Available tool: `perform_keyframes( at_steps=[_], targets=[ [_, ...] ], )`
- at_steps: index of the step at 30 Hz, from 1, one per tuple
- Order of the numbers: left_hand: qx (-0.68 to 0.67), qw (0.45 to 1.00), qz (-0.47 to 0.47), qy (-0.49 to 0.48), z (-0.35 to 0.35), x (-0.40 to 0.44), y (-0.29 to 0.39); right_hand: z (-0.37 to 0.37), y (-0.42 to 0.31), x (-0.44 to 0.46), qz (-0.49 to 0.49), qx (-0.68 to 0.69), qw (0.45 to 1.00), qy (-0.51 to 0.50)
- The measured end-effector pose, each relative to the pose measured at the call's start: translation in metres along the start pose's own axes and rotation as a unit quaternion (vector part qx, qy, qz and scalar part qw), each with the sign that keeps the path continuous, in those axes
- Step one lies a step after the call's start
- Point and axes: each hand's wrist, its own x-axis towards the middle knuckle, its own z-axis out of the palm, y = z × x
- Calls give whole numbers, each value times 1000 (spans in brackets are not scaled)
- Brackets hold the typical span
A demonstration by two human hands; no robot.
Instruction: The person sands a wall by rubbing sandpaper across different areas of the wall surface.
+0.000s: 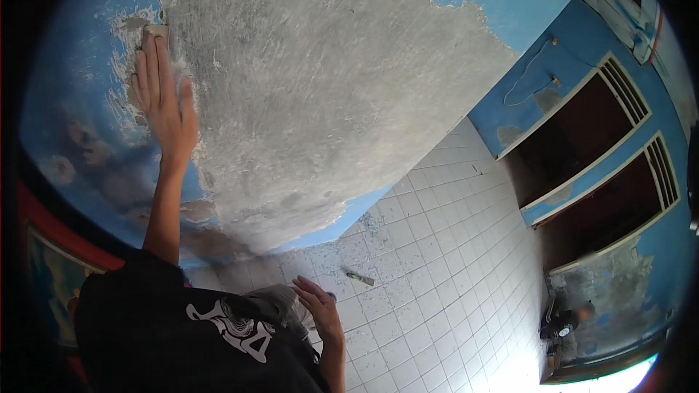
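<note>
My left hand lies against the wall, its fingers together over a small beige pad whose end shows past the fingertips. The pad presses on the edge where blue paint gives way to a large bare grey patch. Around the pad the paint is chipped and scratched. Lower down, my right hand hangs in front of my body near the grey trousers, fingers stretched out, holding nothing.
A scraper lies on the white tiled floor, among scattered paint flakes. At the right, another person is low beside a partly stripped wall, near two dark doorways. A red-framed picture is at the lower left.
</note>
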Motion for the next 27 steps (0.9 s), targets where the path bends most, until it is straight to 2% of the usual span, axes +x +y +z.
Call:
perform_keyframes(
  at_steps=[1,5,11,13,16,20,22,23,26,27],
  targets=[
    [-76,997,-8,-14,-8,2,3,1,-1,-1,2,0,1000,0],
    [-89,994,-34,-48,-25,0,0,7,-11,-4,1,23,999,-29],
    [-89,996,29,-4,-14,0,-21,3,-4,-1,8,18,999,-37],
    [3,999,27,27,-8,0,-17,0,3,0,9,30,999,-26],
    [60,997,12,38,-7,4,-7,-4,16,-1,21,6,1000,-7],
    [20,998,49,35,-27,18,-7,-4,19,-5,42,12,999,22],
    [120,993,10,-9,-37,20,1,-6,22,-4,37,12,999,33],
    [120,993,11,-10,-36,19,-3,-5,22,-5,38,13,999,33],
    [65,998,6,-27,-35,18,-10,-3,25,-5,36,9,998,47],
    [5,999,-18,-38,-37,20,-6,-3,29,-5,28,14,999,43]
  ],
)
